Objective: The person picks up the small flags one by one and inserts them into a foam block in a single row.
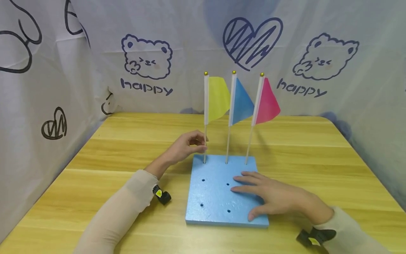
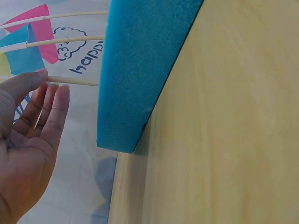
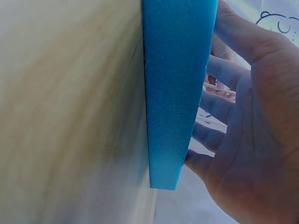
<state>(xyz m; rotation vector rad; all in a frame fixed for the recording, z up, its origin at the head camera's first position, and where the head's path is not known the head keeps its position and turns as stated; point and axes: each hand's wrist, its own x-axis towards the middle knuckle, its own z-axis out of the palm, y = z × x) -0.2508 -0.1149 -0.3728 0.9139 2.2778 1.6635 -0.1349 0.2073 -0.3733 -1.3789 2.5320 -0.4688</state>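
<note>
A blue foam board (image 1: 215, 194) with small holes lies flat on the table. Along its far edge, three small flags stand on thin sticks: yellow (image 1: 218, 98) at the left, blue (image 1: 240, 104) in the middle, pink (image 1: 268, 102) at the right. My left hand (image 1: 187, 146) pinches the yellow flag's stick just above the board; in the left wrist view its thumb and fingertips meet at that stick (image 2: 72, 80). Fingers spread, my right hand (image 1: 276, 194) rests on the right side of the board, its fingertips on the top face in the right wrist view.
The wooden table (image 1: 127, 155) extends around the board. Behind and beside it hangs a pale cloth (image 1: 190, 53) with bear and heart drawings. Gold balls top the flag sticks, and each wrist wears a black strap, the left one (image 1: 161, 194) near the board's side.
</note>
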